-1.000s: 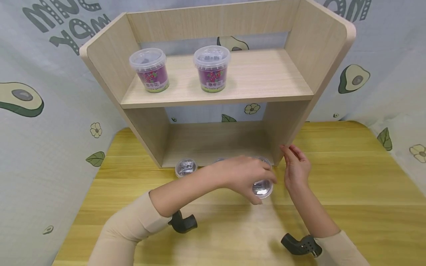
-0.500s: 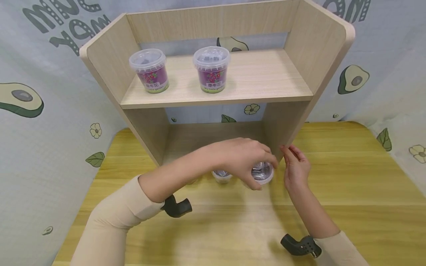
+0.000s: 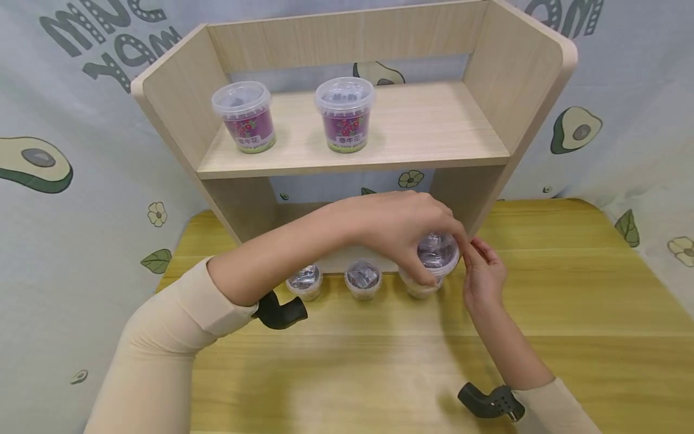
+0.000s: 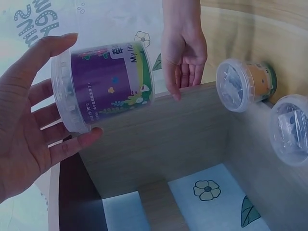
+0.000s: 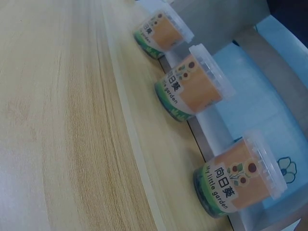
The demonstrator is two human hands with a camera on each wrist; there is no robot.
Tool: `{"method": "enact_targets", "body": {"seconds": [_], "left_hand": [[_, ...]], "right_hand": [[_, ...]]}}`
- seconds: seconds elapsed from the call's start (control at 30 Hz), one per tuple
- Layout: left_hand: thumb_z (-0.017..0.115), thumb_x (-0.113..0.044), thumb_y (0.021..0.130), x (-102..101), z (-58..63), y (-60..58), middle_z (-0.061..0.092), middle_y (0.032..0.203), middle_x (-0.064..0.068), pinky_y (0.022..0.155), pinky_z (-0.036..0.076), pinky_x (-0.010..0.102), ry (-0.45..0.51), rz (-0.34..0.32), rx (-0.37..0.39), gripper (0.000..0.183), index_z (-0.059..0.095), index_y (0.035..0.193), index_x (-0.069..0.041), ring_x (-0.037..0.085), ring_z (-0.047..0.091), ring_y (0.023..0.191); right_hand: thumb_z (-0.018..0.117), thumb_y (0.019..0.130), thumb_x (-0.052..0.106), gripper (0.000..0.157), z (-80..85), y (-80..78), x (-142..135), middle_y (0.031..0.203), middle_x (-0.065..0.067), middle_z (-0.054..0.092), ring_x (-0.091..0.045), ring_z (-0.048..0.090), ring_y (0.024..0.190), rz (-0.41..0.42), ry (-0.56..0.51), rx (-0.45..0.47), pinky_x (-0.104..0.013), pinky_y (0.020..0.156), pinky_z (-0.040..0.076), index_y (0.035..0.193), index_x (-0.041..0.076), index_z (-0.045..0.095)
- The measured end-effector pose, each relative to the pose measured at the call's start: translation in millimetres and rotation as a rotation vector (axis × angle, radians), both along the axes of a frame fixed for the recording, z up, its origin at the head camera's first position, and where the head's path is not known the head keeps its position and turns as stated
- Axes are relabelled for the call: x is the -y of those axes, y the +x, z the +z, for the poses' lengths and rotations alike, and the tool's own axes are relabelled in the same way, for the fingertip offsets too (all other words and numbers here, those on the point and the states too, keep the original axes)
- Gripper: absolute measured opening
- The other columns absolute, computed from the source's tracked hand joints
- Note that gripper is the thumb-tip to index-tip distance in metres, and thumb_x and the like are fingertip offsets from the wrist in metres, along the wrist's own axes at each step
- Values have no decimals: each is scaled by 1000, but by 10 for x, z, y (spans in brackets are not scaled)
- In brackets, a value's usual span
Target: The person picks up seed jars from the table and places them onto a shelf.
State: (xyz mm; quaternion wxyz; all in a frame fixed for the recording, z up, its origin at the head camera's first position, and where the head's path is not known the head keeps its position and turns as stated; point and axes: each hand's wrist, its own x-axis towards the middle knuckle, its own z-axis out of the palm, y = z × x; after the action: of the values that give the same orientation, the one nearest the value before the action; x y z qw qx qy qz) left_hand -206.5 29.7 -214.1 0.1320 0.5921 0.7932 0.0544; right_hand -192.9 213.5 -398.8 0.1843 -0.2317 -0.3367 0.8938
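My left hand [image 3: 398,226] grips a plastic cup [image 4: 103,86] with a purple flower label and clear lid, its fingers and thumb around the lid end. The cup is raised before the shelf's lower opening; its lid shows under the hand in the head view. My right hand [image 3: 484,274] is at the front edge of the shelf's right side panel [image 4: 159,130], thumb and fingers pinching that edge. Below stand three orange-labelled cups [image 5: 233,180] in a row, the rightmost [image 3: 418,288] partly hidden by the raised cup.
The wooden two-tier shelf [image 3: 444,126] stands on a yellowish wood table [image 3: 347,374]. Two purple-labelled cups, a left one [image 3: 246,120] and a middle one [image 3: 346,117], stand on its upper board. An avocado-print cloth [image 3: 87,253] hangs behind and at the sides.
My left hand has lifted the purple cup up and slightly right, from low over the table to before the lower opening, uncovering the row of orange-labelled cups. The right hand stays put.
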Motion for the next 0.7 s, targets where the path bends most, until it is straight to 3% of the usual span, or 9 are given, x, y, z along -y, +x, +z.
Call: {"method": "enact_targets", "body": {"seconds": [0.37, 0.7], "left_hand": [[72, -42, 74, -42, 162, -45, 60, 116, -11, 85, 38, 13, 73, -75, 72, 55, 59, 121, -18, -1, 52, 100], [73, -40, 73, -178, 533, -83, 60, 114, -13, 84, 39, 11, 68, -80, 99, 52, 60, 118, -18, -3, 51, 98]], "right_hand": [[60, 80, -13, 19, -8, 22, -11, 75, -3, 60, -10, 56, 73, -8, 33, -18, -16, 64, 49, 70, 3, 63], [52, 84, -14, 27, 30, 38, -6, 89, 0, 62, -9, 54, 89, 31, 47, -31, -15, 74, 47, 81, 7, 68]]}}
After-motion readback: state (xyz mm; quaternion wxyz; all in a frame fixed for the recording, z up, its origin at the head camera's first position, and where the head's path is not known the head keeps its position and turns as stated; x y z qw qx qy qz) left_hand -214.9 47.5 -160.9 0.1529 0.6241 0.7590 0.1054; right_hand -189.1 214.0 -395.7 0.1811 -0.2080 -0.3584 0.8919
